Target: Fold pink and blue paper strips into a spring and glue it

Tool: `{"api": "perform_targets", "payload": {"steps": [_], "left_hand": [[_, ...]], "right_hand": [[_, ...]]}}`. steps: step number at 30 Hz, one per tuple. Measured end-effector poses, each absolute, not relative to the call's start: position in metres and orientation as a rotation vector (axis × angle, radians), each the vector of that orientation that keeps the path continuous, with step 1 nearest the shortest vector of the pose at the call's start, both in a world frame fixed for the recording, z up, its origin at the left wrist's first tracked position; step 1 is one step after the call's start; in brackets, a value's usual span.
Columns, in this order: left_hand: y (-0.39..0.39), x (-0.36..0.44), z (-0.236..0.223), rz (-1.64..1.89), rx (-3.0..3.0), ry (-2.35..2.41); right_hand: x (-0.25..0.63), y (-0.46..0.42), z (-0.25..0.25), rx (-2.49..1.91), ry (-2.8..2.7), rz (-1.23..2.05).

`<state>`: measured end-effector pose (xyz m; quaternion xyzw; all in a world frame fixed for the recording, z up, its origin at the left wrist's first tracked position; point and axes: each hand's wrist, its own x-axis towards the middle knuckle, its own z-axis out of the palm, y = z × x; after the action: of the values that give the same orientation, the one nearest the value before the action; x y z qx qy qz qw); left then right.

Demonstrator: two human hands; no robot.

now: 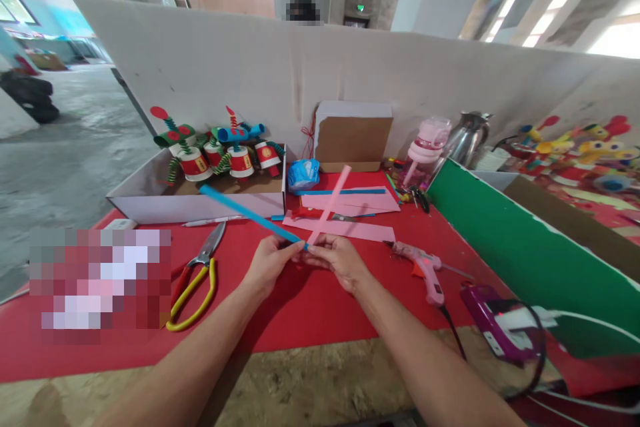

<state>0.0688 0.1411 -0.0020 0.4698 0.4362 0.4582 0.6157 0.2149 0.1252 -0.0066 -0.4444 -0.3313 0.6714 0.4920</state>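
Note:
My left hand (pixel 273 261) pinches the near end of a blue paper strip (pixel 250 217), which slants away to the upper left. My right hand (pixel 340 259) is closed on the near end of a pink paper strip (pixel 334 197), which points up and to the right. The two strips meet in a V between my fingertips; whether they are joined there is hidden. Beyond my hands lie more pink paper pieces (pixel 373 201) with a red-handled cutter (pixel 313 213) on them. A pink glue gun (pixel 423 267) rests to the right of my right hand.
Yellow-and-red-handled shears (pixel 203 273) lie at left. A white box (pixel 200 208) holds several paper-cup figures. A purple power strip (pixel 500 323) with cables and a green box wall (pixel 530 247) are at right. Behind stand a pink bottle (pixel 425 153) and a white partition (pixel 240 67).

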Motion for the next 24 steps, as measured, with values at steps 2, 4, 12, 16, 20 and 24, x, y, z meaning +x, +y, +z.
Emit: {"api": "perform_targets", "payload": {"steps": [2,4,12,16,20,24], "left_hand": [[0.141,0.069,-0.002,1.058,1.072,0.983],[0.141,0.069,-0.002,1.054,1.083,0.992],[0.144,0.068,-0.007,1.036,1.160,1.050],[0.144,0.068,-0.008,1.048,1.158,1.073],[0.143,0.069,-0.005,1.076,1.139,0.981],[0.144,0.069,-0.006,1.053,1.188,0.992]], "right_hand": [[0.214,0.126,-0.006,-1.105,-0.802,1.598],[0.213,0.126,-0.006,-1.129,-0.787,1.566],[0.210,0.123,-0.007,-1.125,-0.845,1.568],[0.209,0.123,-0.005,-1.125,-0.834,1.553],[0.205,0.124,-0.002,-1.100,-0.726,1.478],[0.203,0.123,-0.003,-1.049,-0.744,1.501]]}}
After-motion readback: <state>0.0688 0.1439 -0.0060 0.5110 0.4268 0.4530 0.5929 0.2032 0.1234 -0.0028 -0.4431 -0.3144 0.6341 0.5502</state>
